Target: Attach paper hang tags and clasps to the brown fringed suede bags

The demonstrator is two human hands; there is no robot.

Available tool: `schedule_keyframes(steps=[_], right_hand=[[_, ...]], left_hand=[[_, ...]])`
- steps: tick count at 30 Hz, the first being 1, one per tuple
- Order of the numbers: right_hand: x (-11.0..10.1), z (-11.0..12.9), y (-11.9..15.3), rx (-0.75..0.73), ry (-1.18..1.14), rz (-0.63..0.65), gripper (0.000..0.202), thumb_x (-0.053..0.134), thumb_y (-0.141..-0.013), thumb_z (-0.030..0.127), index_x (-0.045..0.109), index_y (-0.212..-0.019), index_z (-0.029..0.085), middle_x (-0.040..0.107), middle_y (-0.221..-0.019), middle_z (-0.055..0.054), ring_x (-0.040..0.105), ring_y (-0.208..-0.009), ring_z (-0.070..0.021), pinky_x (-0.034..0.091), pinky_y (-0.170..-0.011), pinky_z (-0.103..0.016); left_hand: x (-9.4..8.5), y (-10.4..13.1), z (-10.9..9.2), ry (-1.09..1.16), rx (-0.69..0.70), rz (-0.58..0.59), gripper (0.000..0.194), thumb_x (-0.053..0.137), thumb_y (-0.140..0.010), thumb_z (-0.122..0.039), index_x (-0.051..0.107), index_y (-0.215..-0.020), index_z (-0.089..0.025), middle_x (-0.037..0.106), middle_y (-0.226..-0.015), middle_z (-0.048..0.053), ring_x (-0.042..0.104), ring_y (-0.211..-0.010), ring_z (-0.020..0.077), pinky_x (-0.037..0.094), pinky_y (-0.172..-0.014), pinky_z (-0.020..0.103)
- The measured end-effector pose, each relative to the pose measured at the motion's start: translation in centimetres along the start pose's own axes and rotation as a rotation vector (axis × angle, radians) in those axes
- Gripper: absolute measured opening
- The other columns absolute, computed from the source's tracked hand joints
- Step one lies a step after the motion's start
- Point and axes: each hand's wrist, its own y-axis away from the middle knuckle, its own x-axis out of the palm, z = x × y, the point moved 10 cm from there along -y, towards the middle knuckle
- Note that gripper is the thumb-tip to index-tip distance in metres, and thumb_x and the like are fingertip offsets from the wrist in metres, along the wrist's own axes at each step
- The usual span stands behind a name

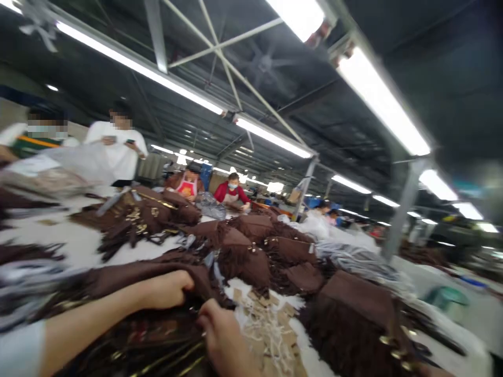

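Note:
My left hand (168, 290) is closed on the edge of a brown fringed bag (126, 277), lifting its cloth into a fold. Close by on the right, my right hand (220, 332) grips the same bag, with thumb and fingers drawn together near the corner. Below the hands lies a dark heap of fringe (157, 335) with gold-coloured strips and metal bits, partly blurred. Whatever is between the fingertips besides the brown cloth is hidden.
More brown fringed bags (251, 246) with gold hardware lie piled ahead, and another stack (357, 303) stands at right. Cardboard pieces and white cords (271, 324) lie beside my right hand. Clear plastic wrap (346, 251) covers the right side. Several people work across the table.

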Motion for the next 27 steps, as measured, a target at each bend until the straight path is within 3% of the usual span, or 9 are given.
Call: schedule_keyframes(steps=[3, 6, 10, 15, 20, 24, 27], right_hand=[[-0.1, -0.7, -0.4, -0.001, -0.104, 0.038, 0.018, 0.041, -0.09, 0.023, 0.057, -0.083, 0.021, 0.069, -0.073, -0.003, 0.064, -0.07, -0.0185, 0.042, -0.063, -0.025], [0.4, -1.8, -1.0, 0.041, -0.127, 0.039, 0.02, 0.039, -0.09, 0.027, 0.054, -0.077, 0.022, 0.068, -0.07, -0.002, 0.062, -0.063, -0.0178, 0.042, -0.058, -0.024], [0.1, -1.7, -1.4, 0.095, -0.05, -0.01, 0.022, 0.037, -0.087, 0.023, 0.053, -0.072, 0.023, 0.064, -0.062, -0.001, 0.06, -0.054, -0.0174, 0.039, -0.052, -0.025], [-1.1, 0.4, -1.9, 0.013, 0.224, -0.095, 0.024, 0.04, -0.088, 0.016, 0.053, -0.069, 0.023, 0.066, -0.061, -0.003, 0.065, -0.063, -0.0198, 0.036, -0.056, -0.026], [-0.7, 0.7, -1.7, 0.004, 0.48, -0.078, 0.024, 0.041, -0.091, 0.016, 0.058, -0.077, 0.023, 0.07, -0.066, -0.005, 0.068, -0.066, -0.0226, 0.029, -0.053, -0.029], [-0.2, 1.3, -1.8, -0.05, 0.559, -0.042, 0.022, 0.042, -0.092, 0.017, 0.06, -0.08, 0.024, 0.071, -0.066, -0.004, 0.068, -0.062, -0.0224, 0.024, -0.049, -0.03], [-0.4, 2.3, -2.0, 0.001, 0.638, -0.037, 0.025, 0.041, -0.092, 0.015, 0.062, -0.082, 0.022, 0.072, -0.068, -0.008, 0.07, -0.062, -0.0259, 0.026, -0.048, -0.029]], left_hand=[[0.4, 2.1, 3.7, 0.11, -0.106, 0.115, 0.016, 0.068, -0.077, -0.019, 0.068, -0.093, -0.015, 0.068, -0.087, 0.001, 0.062, -0.077, 0.0169, 0.053, -0.069, 0.028], [0.5, 2.7, 5.2, 0.219, -0.176, 0.128, 0.028, 0.062, -0.059, -0.005, 0.07, -0.084, -0.017, 0.066, -0.073, -0.002, 0.059, -0.07, 0.0166, 0.047, -0.061, 0.023], [0.7, 2.7, 5.0, 0.347, -0.212, 0.08, 0.038, 0.053, -0.05, -0.005, 0.068, -0.084, -0.016, 0.061, -0.067, -0.003, 0.055, -0.064, 0.0154, 0.039, -0.054, 0.021], [0.5, 3.3, 4.9, 0.447, -0.264, -0.02, 0.039, 0.05, -0.05, -0.005, 0.069, -0.083, -0.013, 0.062, -0.07, -0.001, 0.055, -0.068, 0.0168, 0.04, -0.061, 0.024], [0.5, 3.8, 4.6, 0.529, -0.256, -0.064, 0.04, 0.046, -0.05, -0.005, 0.07, -0.082, -0.011, 0.07, -0.08, 0.002, 0.06, -0.078, 0.0203, 0.046, -0.074, 0.029], [0.4, 3.8, 4.7, 0.567, -0.249, -0.091, 0.043, 0.042, -0.05, -0.007, 0.072, -0.081, -0.011, 0.073, -0.083, 0.004, 0.063, -0.082, 0.022, 0.047, -0.076, 0.031], [0.4, 3.7, 4.7, 0.574, -0.243, -0.109, 0.042, 0.042, -0.051, -0.009, 0.073, -0.079, -0.01, 0.074, -0.084, 0.005, 0.064, -0.083, 0.0234, 0.047, -0.078, 0.033]])
